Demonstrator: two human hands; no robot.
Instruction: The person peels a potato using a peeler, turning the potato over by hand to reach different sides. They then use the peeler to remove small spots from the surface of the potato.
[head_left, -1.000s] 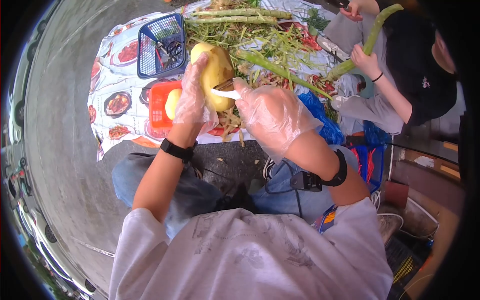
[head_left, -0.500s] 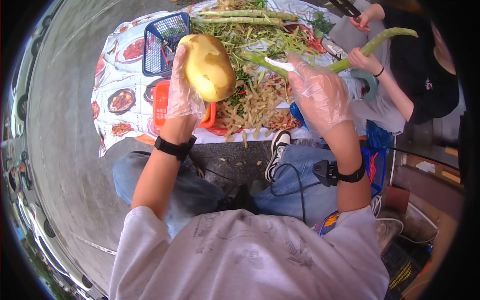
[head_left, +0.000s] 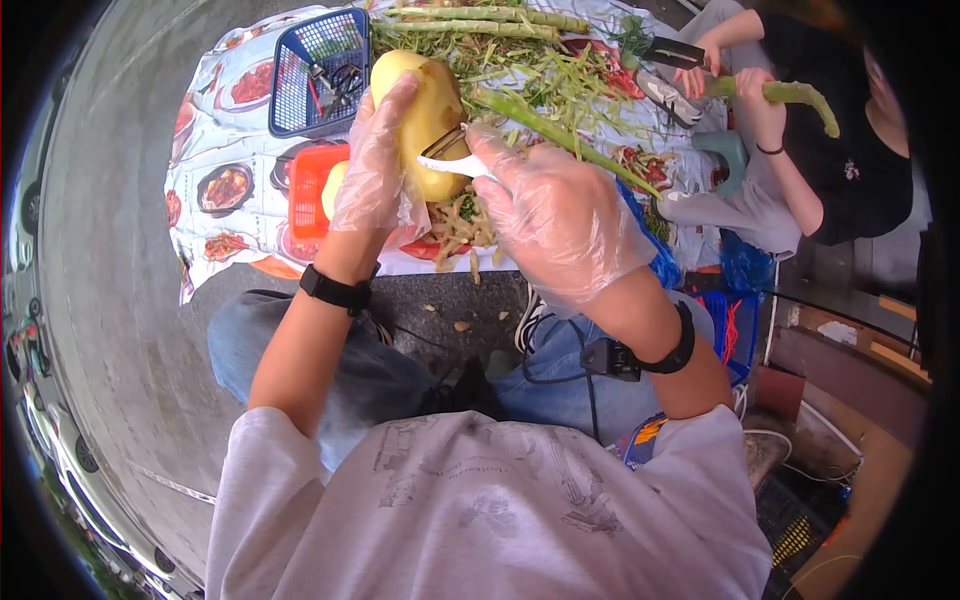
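Note:
My left hand [head_left: 375, 165], in a clear plastic glove, is closed around a large potato [head_left: 412, 95], mostly peeled, with brownish patches. The potato is held up above the cloth. My right hand [head_left: 560, 205], gloved too, grips a white-handled peeler [head_left: 455, 165]. The peeler's blade lies against the lower right side of the potato. Below the hands, potato peelings [head_left: 465, 235] are heaped on the cloth. An orange-red basket [head_left: 308, 205] with a pale yellow piece in it stands beside my left wrist.
A blue basket [head_left: 280, 105] holding small tools stands at the back left. Green stalks [head_left: 480, 28] and shavings cover the printed cloth [head_left: 205, 140]. At the right, a co-worker's hands [head_left: 765, 100] hold a green stalk and a dark-bladed peeler.
My right hand has moved left, bringing the peeler from beside the potato onto its surface. The potato has tilted slightly. The co-worker's stalk has shifted right and down.

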